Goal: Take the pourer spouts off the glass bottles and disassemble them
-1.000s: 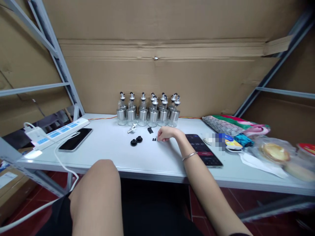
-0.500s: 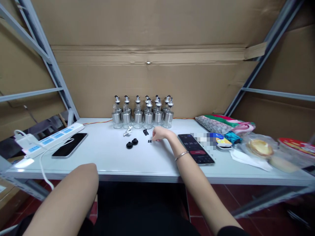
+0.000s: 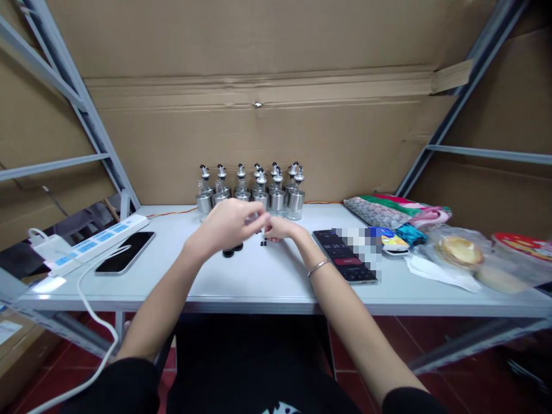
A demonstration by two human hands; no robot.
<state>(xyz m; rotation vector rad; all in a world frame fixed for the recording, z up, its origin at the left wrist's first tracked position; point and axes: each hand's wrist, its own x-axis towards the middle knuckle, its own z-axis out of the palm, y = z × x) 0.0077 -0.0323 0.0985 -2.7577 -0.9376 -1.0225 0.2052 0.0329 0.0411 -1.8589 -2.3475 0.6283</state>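
Note:
My left hand [image 3: 230, 221] is raised over the middle of the table, its fingers loosely curved with a gap between thumb and fingertips. Just beyond its fingertips, my right hand [image 3: 279, 228] is closed low over the tabletop in a pinch; what it may hold is too small to make out. Tiny black pieces [image 3: 263, 243] lie by the right fingertips. Two round black stoppers [image 3: 228, 252] rest below my left hand, one partly covered. Behind the hands stand several glass bottles with steel bands [image 3: 295, 201], most bearing metal pour spouts [image 3: 261, 177].
On the left lie a white power strip [image 3: 103, 237] with a cable and a dark phone [image 3: 125, 253]. To the right are a phone showing a timer [image 3: 345, 256], a patterned cloth bag [image 3: 375, 213], a tissue [image 3: 440, 274] and a wrapped tart [image 3: 459, 253]. Cardboard [image 3: 259, 138] walls the back.
My left hand has come up from the front edge to the middle, now covering the loose silver pour spouts. My right hand stays nearly in place, still closed.

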